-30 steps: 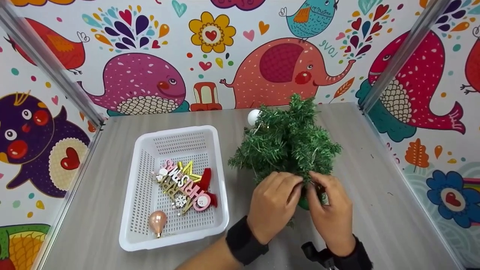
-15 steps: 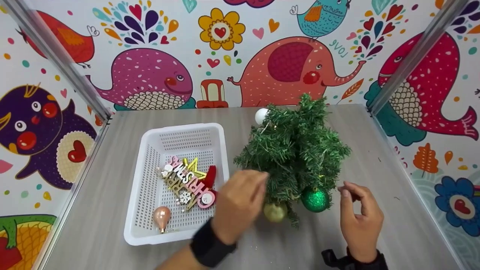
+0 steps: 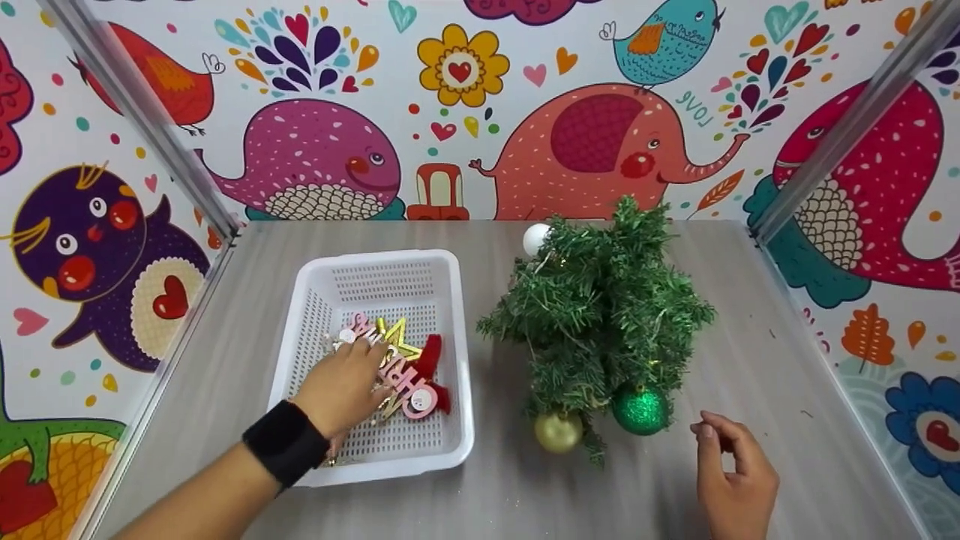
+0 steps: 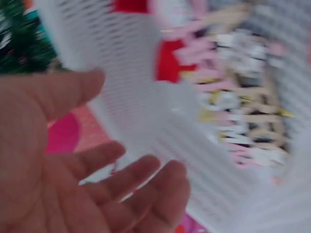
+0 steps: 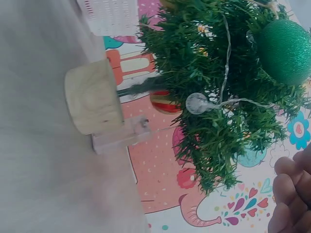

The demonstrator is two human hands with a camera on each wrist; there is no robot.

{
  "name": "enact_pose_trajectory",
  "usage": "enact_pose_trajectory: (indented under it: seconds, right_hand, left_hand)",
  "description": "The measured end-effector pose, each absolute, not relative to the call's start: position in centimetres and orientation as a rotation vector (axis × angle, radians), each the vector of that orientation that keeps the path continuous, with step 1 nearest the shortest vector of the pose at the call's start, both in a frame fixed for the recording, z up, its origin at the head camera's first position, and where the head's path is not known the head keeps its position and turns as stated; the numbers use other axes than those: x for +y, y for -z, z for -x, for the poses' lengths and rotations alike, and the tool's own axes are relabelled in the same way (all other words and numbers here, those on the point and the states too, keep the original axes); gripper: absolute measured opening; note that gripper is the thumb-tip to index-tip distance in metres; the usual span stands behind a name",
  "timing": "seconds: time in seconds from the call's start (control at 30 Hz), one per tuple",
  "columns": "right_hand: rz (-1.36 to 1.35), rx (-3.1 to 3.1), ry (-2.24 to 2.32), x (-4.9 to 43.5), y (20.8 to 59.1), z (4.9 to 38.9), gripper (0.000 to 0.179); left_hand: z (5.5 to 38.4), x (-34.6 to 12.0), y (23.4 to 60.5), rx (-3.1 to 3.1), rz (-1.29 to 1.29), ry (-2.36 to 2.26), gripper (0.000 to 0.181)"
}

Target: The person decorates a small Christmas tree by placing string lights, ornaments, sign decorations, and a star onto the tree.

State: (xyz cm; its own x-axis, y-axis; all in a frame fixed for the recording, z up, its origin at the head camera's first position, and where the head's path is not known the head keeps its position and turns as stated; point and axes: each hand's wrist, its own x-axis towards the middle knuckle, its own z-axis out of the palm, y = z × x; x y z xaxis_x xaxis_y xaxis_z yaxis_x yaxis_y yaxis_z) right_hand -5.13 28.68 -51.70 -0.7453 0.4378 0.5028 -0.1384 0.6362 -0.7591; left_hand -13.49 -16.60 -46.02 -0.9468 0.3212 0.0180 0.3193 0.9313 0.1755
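My left hand (image 3: 341, 386) reaches down into the white perforated basket (image 3: 463, 360), over a pink, white and gold "Merry Christmas" sign (image 3: 411, 384). In the left wrist view its fingers (image 4: 165, 194) are relaxed, with nothing between them and the thumb. The pink teardrop ornament lies mostly hidden under this hand. To the right of the small green Christmas tree (image 3: 600, 315), my right hand (image 3: 739, 476) hovers with loosely bent fingers, holding nothing. A glittery green ball (image 3: 641, 410) and a gold ball (image 3: 559, 433) hang at the tree's front; a white ball (image 3: 535, 238) sits at its back left.
Beside the sign in the basket lie a gold star (image 3: 403, 345) and a red ribbon piece (image 3: 430, 358). The tree has a round wooden base (image 5: 95, 97), a clear battery box (image 5: 121, 136) and string lights (image 5: 197, 103). Printed panels (image 3: 457, 67) enclose the table (image 3: 510, 495).
Both hands have come away from the tree's front, uncovering the green and gold balls. My left hand has moved left into the basket; the right has drawn back to the right.
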Motion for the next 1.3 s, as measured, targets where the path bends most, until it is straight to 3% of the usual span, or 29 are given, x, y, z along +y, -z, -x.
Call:
enact_pose_trajectory:
  seconds: [0.27, 0.47, 0.73, 1.07, 1.3]
  right_hand:
    - [0.251, -2.225, -1.069, 29.0, 52.2, 4.8, 0.016]
    - [0.252, -2.238, -1.088, 28.7, 52.6, 4.4, 0.017]
    - [0.303, -2.271, -1.094, 28.8, 52.6, 4.3, 0.017]
    - [0.284, -2.305, -1.071, 29.0, 52.9, 4.2, 0.016]
    - [0.183, -2.278, -1.079, 28.6, 52.3, 4.0, 0.018]
  left_hand:
    - [13.4, -19.1, 48.4, 2.739, -0.469, -0.057, 0.059]
    - [13.4, -19.0, 48.8, 2.585, -0.423, 0.038, 0.049]
    - [13.5, -19.2, 48.9, 2.513, -0.391, 0.080, 0.065]
    - [14.0, -19.4, 48.3, 2.535, -0.400, -0.124, 0.028]
    - [14.2, -19.7, 44.9, 2.635, -0.562, -0.391, 0.024]
